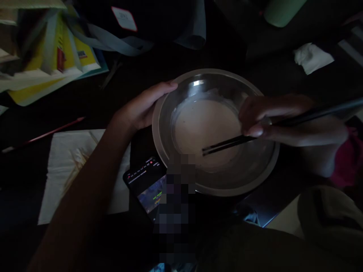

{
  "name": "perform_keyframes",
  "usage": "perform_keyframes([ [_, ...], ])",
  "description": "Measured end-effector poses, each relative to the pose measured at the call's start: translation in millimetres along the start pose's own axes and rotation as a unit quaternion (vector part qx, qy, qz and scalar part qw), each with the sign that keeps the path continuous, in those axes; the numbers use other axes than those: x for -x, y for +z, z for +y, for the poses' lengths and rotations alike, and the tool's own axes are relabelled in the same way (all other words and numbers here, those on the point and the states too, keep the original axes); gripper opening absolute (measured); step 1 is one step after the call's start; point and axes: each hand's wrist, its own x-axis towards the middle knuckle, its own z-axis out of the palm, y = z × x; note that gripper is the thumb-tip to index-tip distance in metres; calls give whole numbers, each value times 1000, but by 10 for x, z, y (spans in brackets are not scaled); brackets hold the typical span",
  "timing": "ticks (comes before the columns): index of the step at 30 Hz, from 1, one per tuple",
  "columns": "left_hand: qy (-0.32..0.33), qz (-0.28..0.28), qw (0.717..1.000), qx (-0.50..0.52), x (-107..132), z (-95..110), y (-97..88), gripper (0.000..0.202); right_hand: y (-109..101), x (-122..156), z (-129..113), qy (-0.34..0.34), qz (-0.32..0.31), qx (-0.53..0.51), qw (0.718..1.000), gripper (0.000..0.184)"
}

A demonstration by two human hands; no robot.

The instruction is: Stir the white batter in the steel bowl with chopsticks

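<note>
A wide metal bowl stands on the dark table, holding a pale, creamy liquid. My left hand grips the bowl's left rim, thumb along the top edge and the other fingers hidden beneath. Over the bowl's right side, my right hand is closed round a pair of dark chopsticks. Their tips point left and lie at the liquid; whether they dip into it I cannot tell. The chopsticks' rear ends run off toward the right edge.
A lit phone lies left of the bowl, partly covered by a blurred patch. Beside it, thin sticks rest on a white paper sheet. A reddish pencil-like stick, yellow books, crumpled tissue and a green container surround them.
</note>
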Motion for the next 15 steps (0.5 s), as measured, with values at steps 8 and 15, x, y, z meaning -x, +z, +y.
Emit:
perform_keyframes([
  [8, 5, 7, 1000, 1, 4, -3, -7, 18, 84, -7, -39, 73, 187, 121, 972, 10],
  [15, -6, 11, 1000, -13, 4, 9, -2, 19, 22, 4, -3, -28, -28, -5, 999, 2],
])
